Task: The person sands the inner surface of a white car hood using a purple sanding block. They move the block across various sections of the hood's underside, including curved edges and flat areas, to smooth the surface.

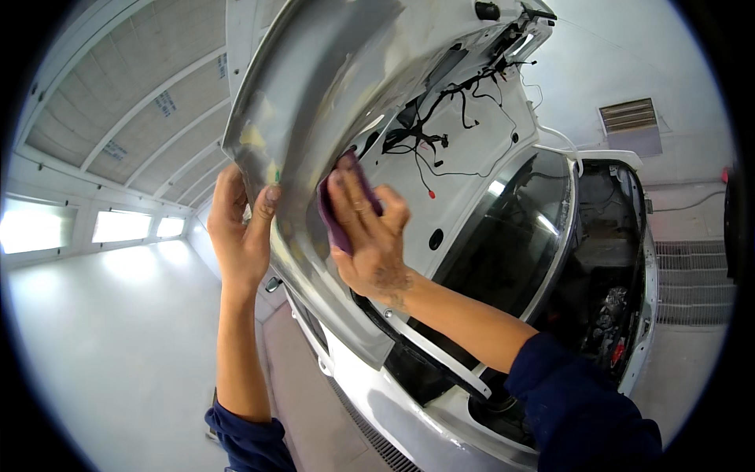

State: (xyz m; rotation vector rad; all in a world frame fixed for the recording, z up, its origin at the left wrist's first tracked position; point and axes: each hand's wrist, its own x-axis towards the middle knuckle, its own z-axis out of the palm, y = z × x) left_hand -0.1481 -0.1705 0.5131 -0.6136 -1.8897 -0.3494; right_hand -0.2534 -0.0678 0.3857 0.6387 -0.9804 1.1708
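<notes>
A raised white and grey car tailgate point(303, 102) with bare, yellowish sanded patches fills the middle of the view. My left hand point(242, 220) grips its left edge, thumb on the near face and fingers curled behind, partly hidden. In my right hand point(373, 240) is a purple abrasive pad point(336, 216), pressed against the curved panel surface. The fingers lie together along the pad, and part of it is covered by them.
Loose black wiring point(425, 130) with connectors hangs from the tailgate's inner side. Beyond are a rear window point(511, 228) and the car's open cargo area point(605, 259). Floor grating point(692, 283) lies at right; bright lamps point(122, 226) line the left wall.
</notes>
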